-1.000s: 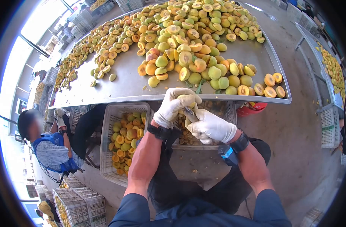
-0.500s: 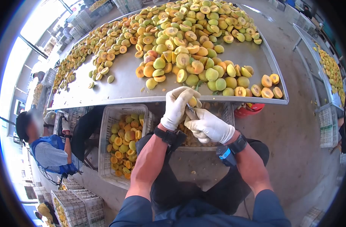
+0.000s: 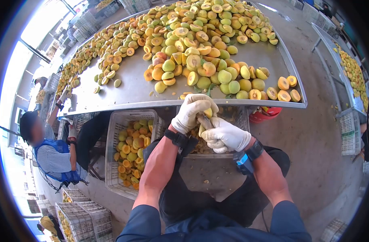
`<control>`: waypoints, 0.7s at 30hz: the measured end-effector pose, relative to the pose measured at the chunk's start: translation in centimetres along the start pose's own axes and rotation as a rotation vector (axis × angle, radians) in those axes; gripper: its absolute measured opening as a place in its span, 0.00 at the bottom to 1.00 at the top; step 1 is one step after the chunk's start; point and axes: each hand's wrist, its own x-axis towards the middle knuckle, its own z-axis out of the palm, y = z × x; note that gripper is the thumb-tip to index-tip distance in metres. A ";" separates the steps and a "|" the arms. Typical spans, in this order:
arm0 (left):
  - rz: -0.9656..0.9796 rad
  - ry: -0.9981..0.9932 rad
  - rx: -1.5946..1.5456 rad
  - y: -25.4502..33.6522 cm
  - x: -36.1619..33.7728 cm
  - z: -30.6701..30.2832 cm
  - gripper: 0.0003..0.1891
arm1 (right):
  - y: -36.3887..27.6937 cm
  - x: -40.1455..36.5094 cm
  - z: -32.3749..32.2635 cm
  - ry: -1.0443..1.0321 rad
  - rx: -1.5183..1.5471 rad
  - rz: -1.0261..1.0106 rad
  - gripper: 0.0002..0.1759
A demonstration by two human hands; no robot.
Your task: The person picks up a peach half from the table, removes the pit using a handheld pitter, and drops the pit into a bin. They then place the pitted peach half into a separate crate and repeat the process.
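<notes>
Both my hands wear white gloves and meet just in front of the steel table's near edge. My left hand (image 3: 194,113) is closed around a yellow peach half (image 3: 208,112), mostly hidden by the fingers. My right hand (image 3: 226,135) grips a small metal hand tool (image 3: 204,121), whose tip is against the fruit; its exact kind is hidden. Beneath the hands stands a crate (image 3: 243,121) with peach scraps in it. A heap of halved peaches (image 3: 192,62) covers much of the table (image 3: 132,90) beyond.
A pale plastic crate (image 3: 110,161) of peach halves stands left of my knees. A red bucket (image 3: 265,115) sits under the table's right side. At the left a co-worker in a blue vest (image 3: 57,155) sits by the table. Stacked crates (image 3: 85,220) stand at lower left.
The metal tool has turned against the peach half, and less of it shows between my hands. The co-worker's raised hand has moved up onto the fruit at the table's left end.
</notes>
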 end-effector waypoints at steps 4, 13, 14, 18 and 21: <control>0.128 -0.007 0.025 -0.8 0.5 0.4 0.24 | -0.1 -0.3 -0.2 -0.024 0.029 -0.002 0.04; -0.008 0.361 -0.026 -0.9 1.0 -0.8 0.20 | -0.3 -0.6 -1.7 0.496 -0.783 -0.260 0.24; -0.033 0.426 -0.014 -1.0 0.8 -0.7 0.17 | 0.7 -0.2 -2.7 0.527 -0.868 -0.319 0.30; -0.021 0.262 0.479 -0.9 -0.9 -0.9 0.13 | 0.8 -0.4 -3.1 0.675 -1.204 -0.301 0.33; -0.098 0.089 0.352 -0.1 -3.2 -1.1 0.14 | 0.8 -0.1 -3.6 0.754 -1.282 -0.333 0.26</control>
